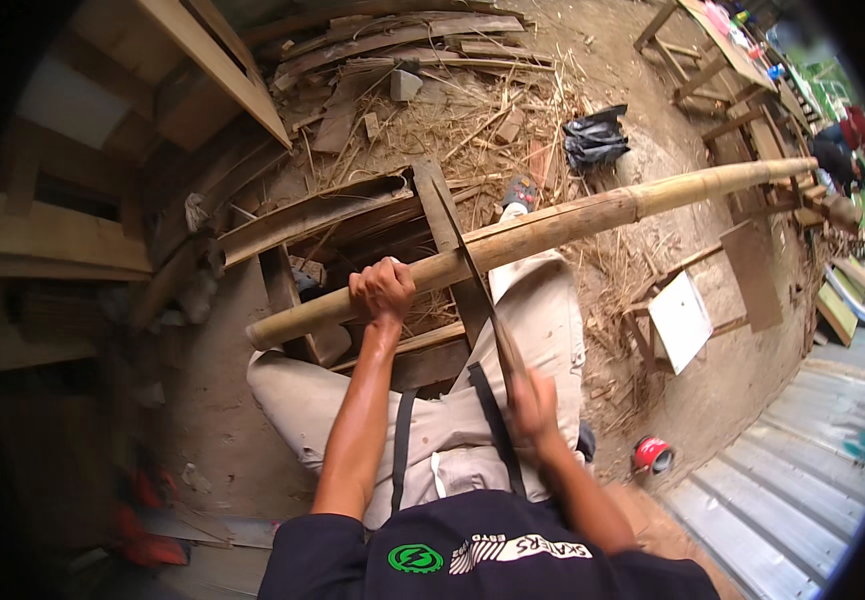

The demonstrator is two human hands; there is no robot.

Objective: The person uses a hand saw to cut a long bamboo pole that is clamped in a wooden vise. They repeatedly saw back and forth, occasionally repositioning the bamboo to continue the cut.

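A long yellow-brown bamboo pole (572, 222) lies slantwise across a low wooden frame (287, 290), its far end reaching up to the right. My left hand (384, 288) is closed over the pole, left of the place where a saw (501, 338) crosses it. The long thin blade lies across the bamboo, and I cannot tell how deep it sits. Nearer to me, my right hand (532, 400) is closed on the saw's handle, smeared by motion. The handle is mostly hidden by the fingers. My legs in pale trousers are beside the frame, below the pole.
Bamboo strips and boards (402, 45) are piled at the far side. A black plastic bag (595, 137) lies beyond the pole. To the right are a white board (680, 322), a red can (652, 455) and corrugated metal sheet (772, 500). Wooden furniture (62, 235) stands left.
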